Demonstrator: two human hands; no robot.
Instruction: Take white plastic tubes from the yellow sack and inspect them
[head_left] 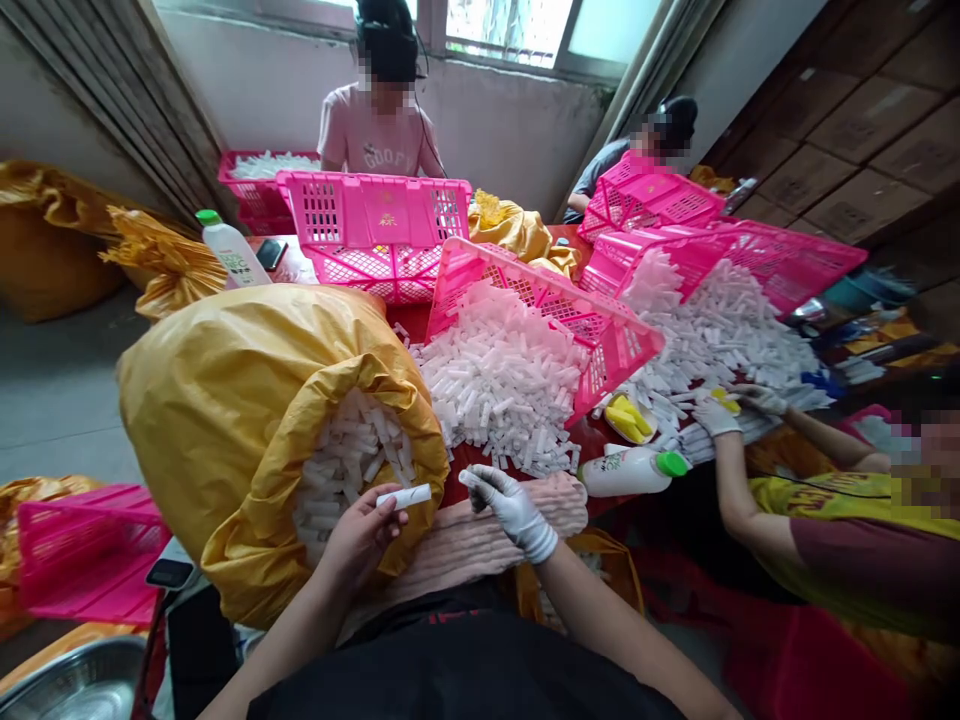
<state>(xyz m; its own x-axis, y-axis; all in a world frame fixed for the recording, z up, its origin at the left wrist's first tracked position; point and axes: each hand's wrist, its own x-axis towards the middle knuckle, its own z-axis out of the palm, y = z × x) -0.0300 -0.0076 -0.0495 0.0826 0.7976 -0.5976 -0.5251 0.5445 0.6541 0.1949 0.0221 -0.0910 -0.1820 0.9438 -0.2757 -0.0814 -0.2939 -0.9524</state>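
My bare left hand (361,532) pinches a short white plastic tube (405,497) between thumb and fingertips, just in front of the mouth of a yellow sack (255,400). Many similar white tubes fill that mouth. My right hand (519,512) wears a white glove with greyed fingertips. Its fingers are closed together, and what they hold, if anything, is too small to make out. Below the hands, a pinkish ribbed towel (457,545) lies along the table edge. Beyond them is a heap of white tubes (499,380), spilling from a tipped pink basket (622,345).
A white bottle with a green cap (626,472) lies right of my right hand, by a dish of yellow pieces (630,420). A co-worker's gloved hand (716,412) is at the right. Pink baskets (375,210) and two other people are across the table. A metal basin (82,680) sits lower left.
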